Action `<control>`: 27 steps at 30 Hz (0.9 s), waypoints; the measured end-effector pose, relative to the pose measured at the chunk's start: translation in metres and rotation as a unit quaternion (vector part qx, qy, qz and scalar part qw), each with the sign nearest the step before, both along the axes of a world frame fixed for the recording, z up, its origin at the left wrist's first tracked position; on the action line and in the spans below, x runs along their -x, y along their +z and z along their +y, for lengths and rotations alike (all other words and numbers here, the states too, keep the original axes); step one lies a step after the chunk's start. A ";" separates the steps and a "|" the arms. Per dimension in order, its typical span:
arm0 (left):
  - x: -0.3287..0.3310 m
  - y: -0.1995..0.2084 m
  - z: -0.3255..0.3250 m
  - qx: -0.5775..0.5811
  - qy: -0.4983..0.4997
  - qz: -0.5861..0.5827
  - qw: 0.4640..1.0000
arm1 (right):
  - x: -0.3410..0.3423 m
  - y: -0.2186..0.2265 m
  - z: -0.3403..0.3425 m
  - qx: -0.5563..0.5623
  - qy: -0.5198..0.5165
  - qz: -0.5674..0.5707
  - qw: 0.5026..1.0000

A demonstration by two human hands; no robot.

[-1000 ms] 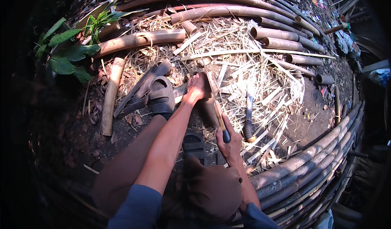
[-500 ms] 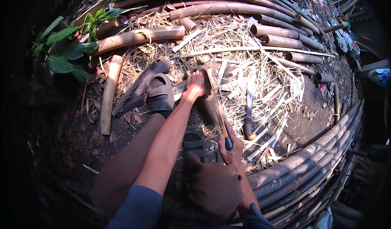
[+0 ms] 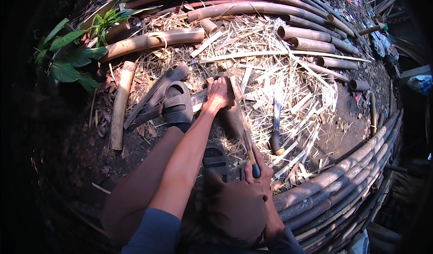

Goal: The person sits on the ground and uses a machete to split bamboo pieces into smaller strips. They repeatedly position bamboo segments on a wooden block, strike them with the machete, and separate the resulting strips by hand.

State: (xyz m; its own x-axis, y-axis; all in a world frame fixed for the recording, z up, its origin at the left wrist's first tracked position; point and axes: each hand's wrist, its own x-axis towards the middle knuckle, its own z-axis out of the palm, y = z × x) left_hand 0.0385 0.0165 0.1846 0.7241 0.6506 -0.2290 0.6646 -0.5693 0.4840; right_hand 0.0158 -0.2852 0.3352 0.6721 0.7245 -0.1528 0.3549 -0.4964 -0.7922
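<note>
My right hand (image 3: 260, 176) is closed around the handle of a hand saw (image 3: 251, 151), whose blade runs up and away from me. The blade passes just right of my left hand (image 3: 218, 95), against a thick dark bamboo piece (image 3: 231, 118). My left hand is wrapped over that bamboo, pressing on it from above; its fingertips are partly hidden. A sandalled foot (image 3: 177, 102) rests left of my left hand, and the other sandal (image 3: 214, 158) is nearer me. To the right of the saw, a large knife (image 3: 276, 127) with a dark handle lies on the shavings.
Long bamboo poles (image 3: 324, 181) curve along the right side, and more poles (image 3: 252, 9) lie at the back. Cut bamboo lengths (image 3: 122, 105) lie on the left. Pale shavings (image 3: 261, 41) cover the middle ground. A leafy plant (image 3: 67, 62) grows at the far left.
My right hand has drawn the saw back toward me and slightly down. My left hand and the bamboo under it stay almost in place.
</note>
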 end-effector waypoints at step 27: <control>0.002 0.011 0.001 -0.024 0.037 -0.037 0.998 | -0.028 -0.011 0.083 0.006 0.009 -0.065 0.998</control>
State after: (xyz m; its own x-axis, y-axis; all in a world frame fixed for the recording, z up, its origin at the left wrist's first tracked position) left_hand 0.0365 0.0175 0.1953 0.6878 0.7116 -0.1435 0.6687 -0.5442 0.5066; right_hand 0.0439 -0.2022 0.3239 0.6740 0.7351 -0.0737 0.4633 -0.4984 -0.7328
